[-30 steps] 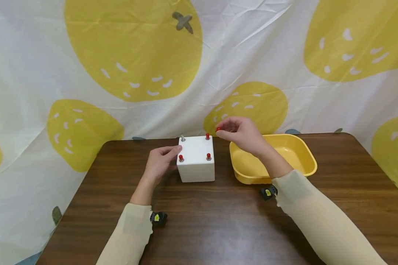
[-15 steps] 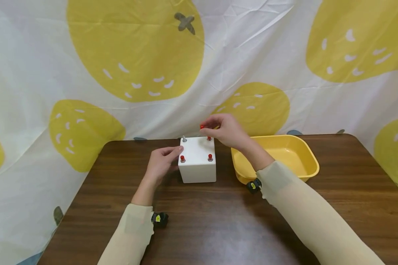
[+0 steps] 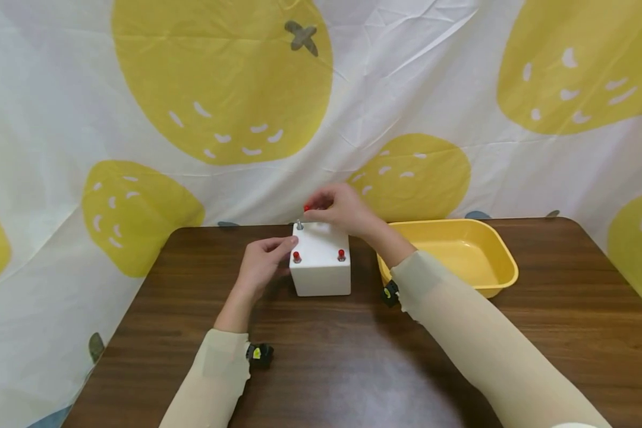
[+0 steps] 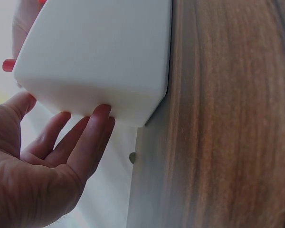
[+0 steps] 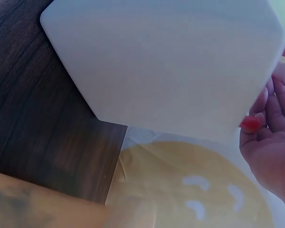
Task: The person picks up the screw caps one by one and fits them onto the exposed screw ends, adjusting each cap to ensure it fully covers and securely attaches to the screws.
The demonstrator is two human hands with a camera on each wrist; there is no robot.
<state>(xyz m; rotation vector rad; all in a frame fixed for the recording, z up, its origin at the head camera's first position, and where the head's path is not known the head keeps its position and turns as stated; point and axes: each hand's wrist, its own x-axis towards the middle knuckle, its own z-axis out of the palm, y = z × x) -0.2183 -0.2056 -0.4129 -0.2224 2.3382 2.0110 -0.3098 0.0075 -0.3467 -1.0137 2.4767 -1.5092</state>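
A white box [image 3: 321, 246] stands on the table with metal posts at its top corners. Red caps [image 3: 296, 257] cover both front posts, and the back-left metal post [image 3: 299, 224] is bare. The back-right corner is behind my right hand [image 3: 342, 208] in the head view; a red cap [image 5: 251, 124] shows there in the right wrist view. My right thumb and finger pinch another small red cap [image 3: 307, 208] right by the bare post. My left hand [image 3: 262, 264] rests against the box's left side, fingertips [image 4: 102, 110] pressed on the wall and thumb at the top edge.
A yellow tray [image 3: 505, 276] sits to the right of the box, partly behind the right forearm. A white curtain [image 3: 235, 196] with yellow fruit prints hangs behind the table's far edge. Dark wood tabletop [image 3: 321, 356] spreads in front of the box.
My right hand has moved left from near the tray, across the back-right post to the bare back-left post, with the red cap pinched throughout. The left hand and box have stayed put.
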